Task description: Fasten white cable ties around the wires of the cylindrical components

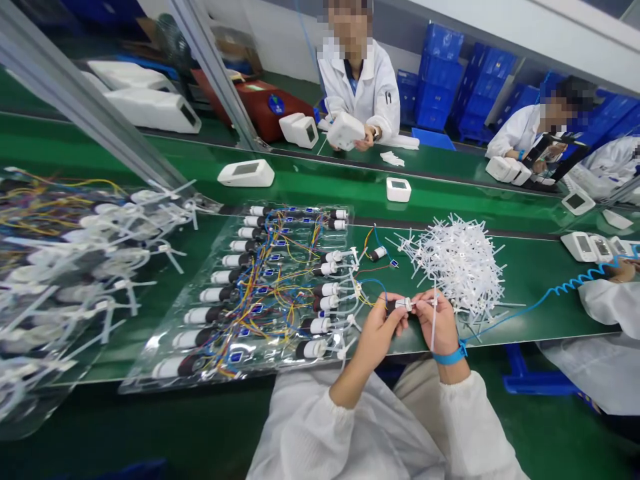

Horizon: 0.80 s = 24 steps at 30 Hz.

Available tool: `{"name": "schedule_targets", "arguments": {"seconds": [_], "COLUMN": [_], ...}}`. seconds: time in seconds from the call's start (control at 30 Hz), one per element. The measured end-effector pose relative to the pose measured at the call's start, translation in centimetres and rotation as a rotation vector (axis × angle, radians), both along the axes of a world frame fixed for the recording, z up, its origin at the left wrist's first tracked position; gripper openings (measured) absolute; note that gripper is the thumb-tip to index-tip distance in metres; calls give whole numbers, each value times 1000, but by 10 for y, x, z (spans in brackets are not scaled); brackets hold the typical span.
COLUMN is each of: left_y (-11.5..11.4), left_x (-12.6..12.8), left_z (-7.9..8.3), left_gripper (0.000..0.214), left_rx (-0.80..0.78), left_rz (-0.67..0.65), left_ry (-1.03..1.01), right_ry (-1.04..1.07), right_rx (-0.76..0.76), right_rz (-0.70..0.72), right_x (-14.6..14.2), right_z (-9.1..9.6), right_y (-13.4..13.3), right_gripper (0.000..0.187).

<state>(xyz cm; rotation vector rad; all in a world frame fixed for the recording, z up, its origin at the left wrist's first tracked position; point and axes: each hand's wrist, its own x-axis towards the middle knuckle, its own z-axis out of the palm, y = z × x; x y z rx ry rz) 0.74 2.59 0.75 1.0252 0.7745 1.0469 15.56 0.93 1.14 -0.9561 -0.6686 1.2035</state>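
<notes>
My left hand (pixel 381 323) is closed round a small black and white motor part (pixel 403 305) with coloured wires running off to the left. My right hand (pixel 438 318) pinches a white cable tie (pixel 434 327) against that part, and the tie's tail hangs down over my fingers. A blue wrist strap (pixel 451 355) sits on my right wrist, with its coiled blue cord (pixel 550 293) leading right. Just beyond my hands lies a heap of white cable ties (pixel 463 261). One loose motor part (pixel 379 253) rests on the green table (pixel 530 300).
A clear plastic tray (pixel 165 347) to my left holds two rows of wired motor parts (pixel 280 280). Further left lies a pile of tied parts (pixel 65 267). White devices (pixel 247 173) sit on the conveyor belt (pixel 325 187). People in white coats work opposite and at my right.
</notes>
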Motion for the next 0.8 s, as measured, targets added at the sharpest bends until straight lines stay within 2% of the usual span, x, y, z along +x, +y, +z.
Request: {"name": "schedule_targets", "arguments": {"seconds": [0.23, 0.8], "left_y": [-1, -1], "left_x": [-1, -4], "left_z": [-1, 2], "left_gripper": [36, 25], "left_rx": [-24, 76], "left_rz": [19, 10], "left_ry": [46, 188], "right_ry": [-41, -79], "right_rx": [-11, -45], "right_rz": [-31, -48], "right_x": [-2, 1], "right_z": [1, -2], "right_y": [-1, -4], "right_gripper": [35, 36]}}
